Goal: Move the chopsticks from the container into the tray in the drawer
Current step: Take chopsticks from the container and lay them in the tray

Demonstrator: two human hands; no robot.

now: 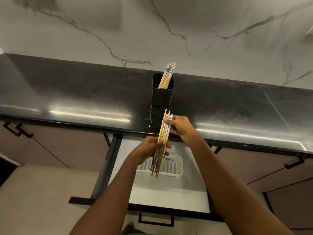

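Observation:
A bundle of wooden chopsticks [162, 138] with blue-and-white ends is held by both hands above the open drawer. My left hand [149, 149] grips the bundle near its middle, my right hand [180, 127] grips its upper end over the counter edge. A black square container [162, 94] stands on the dark countertop behind them, with several more chopsticks [167, 74] leaning in it. Below the bundle lies a white slotted tray [176, 164] inside the white drawer [169, 190]. The bundle's lower tips hang just over the tray's front rim.
The black countertop [84, 97] runs left to right, backed by a white marbled wall [118, 31]. Closed cabinet doors with black handles [18, 130] flank the drawer. The drawer front's handle [155, 219] is near the bottom edge.

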